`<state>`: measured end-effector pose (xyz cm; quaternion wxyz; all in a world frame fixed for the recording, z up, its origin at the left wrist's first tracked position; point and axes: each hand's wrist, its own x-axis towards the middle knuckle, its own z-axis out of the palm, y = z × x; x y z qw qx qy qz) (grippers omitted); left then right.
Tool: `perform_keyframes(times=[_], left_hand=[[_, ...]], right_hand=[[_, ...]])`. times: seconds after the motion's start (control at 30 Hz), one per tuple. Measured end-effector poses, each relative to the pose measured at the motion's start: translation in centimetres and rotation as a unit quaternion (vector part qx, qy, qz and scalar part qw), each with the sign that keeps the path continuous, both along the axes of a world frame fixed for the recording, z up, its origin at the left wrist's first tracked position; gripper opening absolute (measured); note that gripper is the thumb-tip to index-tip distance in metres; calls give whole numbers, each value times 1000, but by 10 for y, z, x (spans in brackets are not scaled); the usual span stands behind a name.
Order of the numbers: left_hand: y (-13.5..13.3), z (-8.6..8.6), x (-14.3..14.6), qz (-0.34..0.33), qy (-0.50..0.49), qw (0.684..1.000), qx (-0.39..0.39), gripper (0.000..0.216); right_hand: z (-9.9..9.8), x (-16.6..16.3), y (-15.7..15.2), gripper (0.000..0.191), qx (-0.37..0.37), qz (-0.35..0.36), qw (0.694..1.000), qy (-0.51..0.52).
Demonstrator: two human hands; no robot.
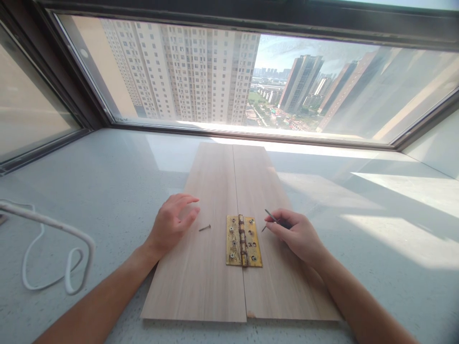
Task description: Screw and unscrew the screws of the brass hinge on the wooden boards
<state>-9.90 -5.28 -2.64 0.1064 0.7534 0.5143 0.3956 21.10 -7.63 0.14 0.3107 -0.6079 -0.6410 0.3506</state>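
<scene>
Yellow hinge (244, 242), scuffed, brown-stained, lying flat

No words or numbers can be read here. Down by the lower left corner of the window (229, 81) there is a tiny dark mark (121, 119) on the glass, but it is too small to read. The yellow hinge (233, 239) has dark spots and scratchy marks on its left half, and I can't make out any letters in them.
</scene>
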Motion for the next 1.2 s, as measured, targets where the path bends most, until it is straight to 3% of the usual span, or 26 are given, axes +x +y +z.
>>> perform_keyframes(times=[0.17,0.47,1.2], left_hand=[[0,0,0,6,1,1000,-7,22],[0,2,3,8,3,1000,-18,22],[2,3,2,-14,-26,999,-31,23]], right_hand=[[-1,-9,-8,21,19,5,1000,-3],[-4,-22,-13,9,149,30,986,-62],[-1,-26,-12,9,151,78,980,-108]])
